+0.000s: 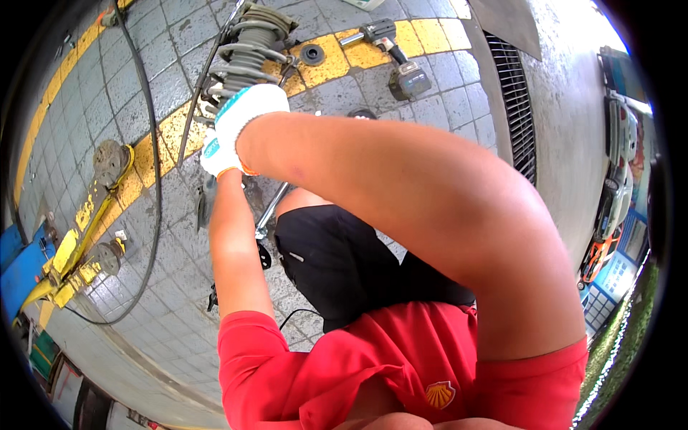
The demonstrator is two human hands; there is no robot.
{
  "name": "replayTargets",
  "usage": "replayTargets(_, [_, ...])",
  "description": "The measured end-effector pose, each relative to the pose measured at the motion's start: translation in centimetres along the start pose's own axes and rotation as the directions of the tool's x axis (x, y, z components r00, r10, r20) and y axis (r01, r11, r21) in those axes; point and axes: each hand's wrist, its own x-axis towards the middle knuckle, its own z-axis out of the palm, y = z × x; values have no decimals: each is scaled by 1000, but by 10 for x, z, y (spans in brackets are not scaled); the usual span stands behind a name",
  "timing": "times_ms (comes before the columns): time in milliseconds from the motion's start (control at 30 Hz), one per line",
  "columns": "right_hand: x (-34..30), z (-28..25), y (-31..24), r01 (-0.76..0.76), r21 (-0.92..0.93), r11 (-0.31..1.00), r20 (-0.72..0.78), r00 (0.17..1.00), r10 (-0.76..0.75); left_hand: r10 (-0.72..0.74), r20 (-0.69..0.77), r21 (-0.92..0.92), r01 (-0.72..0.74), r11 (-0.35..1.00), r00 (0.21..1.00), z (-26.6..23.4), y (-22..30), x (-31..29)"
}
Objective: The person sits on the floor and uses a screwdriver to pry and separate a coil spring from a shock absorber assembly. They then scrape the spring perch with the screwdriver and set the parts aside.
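Two gloved hands close together: left hand [216, 155] and right hand [252, 115], both at the near end of a coil spring assembly [251, 54]. Cannot tell whether grasping or only resting there, with fingers hidden behind the gloves [271, 99]. Spring assembly ahead of the hands, over the tiled floor [79, 115], across a yellow stripe [430, 36]; flat or tilted, impossible to say. Could roll or slip sideways, because of round coils and shiny tile, under uneven force. Could pinch a glove between coils, if too near. Beside the spring assembly, a dark ring [312, 46], easy to knock away; farther right, a cordless power tool [394, 53].
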Motion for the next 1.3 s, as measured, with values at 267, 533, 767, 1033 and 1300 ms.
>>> replayTargets(267, [5,94,59,-14,-92,996,37,999,18,58,-212,-45,-69,997,976,12,0,-4])
replayTargets(533, [-2,105,139,-88,291,953,-56,993,108,57,-216,-55,-70,996,975,4,6,-5])
replayTargets(767, [11,154,213,-174,817,550,168,984,62,83,-234,-32,-93,995,969,13,15,-7])
replayTargets(1033, [36,122,256,-241,919,311,277,958,-78,-12,-145,0,12,1000,989,6,18,-6])
replayTargets(1300, [35,95,255,-166,846,507,248,964,-97,-33,-123,30,37,999,992,7,21,-6])
